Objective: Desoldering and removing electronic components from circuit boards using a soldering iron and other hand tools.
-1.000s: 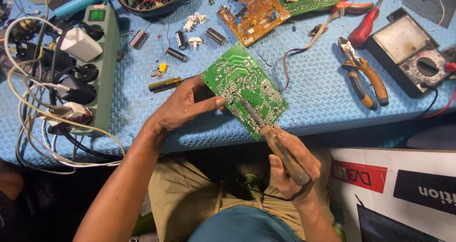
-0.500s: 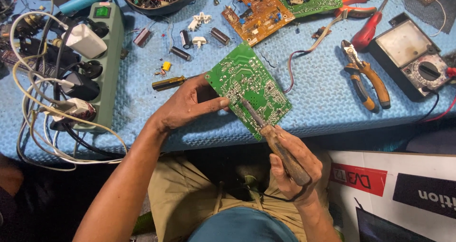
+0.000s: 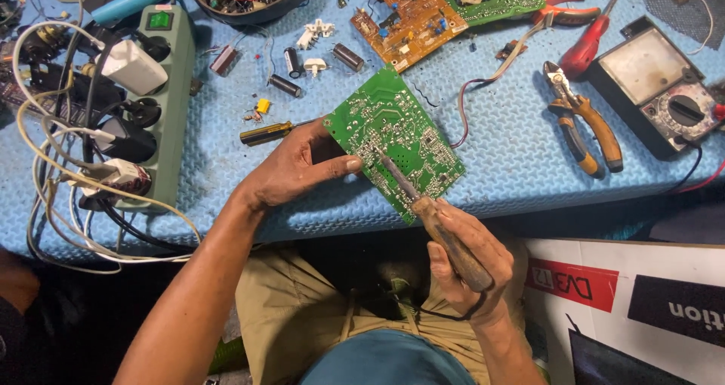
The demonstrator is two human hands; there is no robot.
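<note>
A green circuit board (image 3: 393,136) lies tilted on the blue foam mat (image 3: 498,166), solder side up. My left hand (image 3: 291,170) grips the board's left edge, thumb on top. My right hand (image 3: 468,260) holds a soldering iron (image 3: 434,219) by its brown wooden handle, below the mat's front edge. The iron's metal tip rests on the middle of the green board.
A green power strip (image 3: 162,98) with several plugs and tangled cables sits at left. A screwdriver (image 3: 264,133), loose capacitors (image 3: 294,62), an orange circuit board (image 3: 404,19), pliers (image 3: 581,124), a red-handled screwdriver (image 3: 589,41) and a multimeter (image 3: 657,83) lie on the mat. A cardboard box (image 3: 627,302) stands at lower right.
Both hands stay put, the left on the board and the right holding the iron on it. The view has shifted slightly.
</note>
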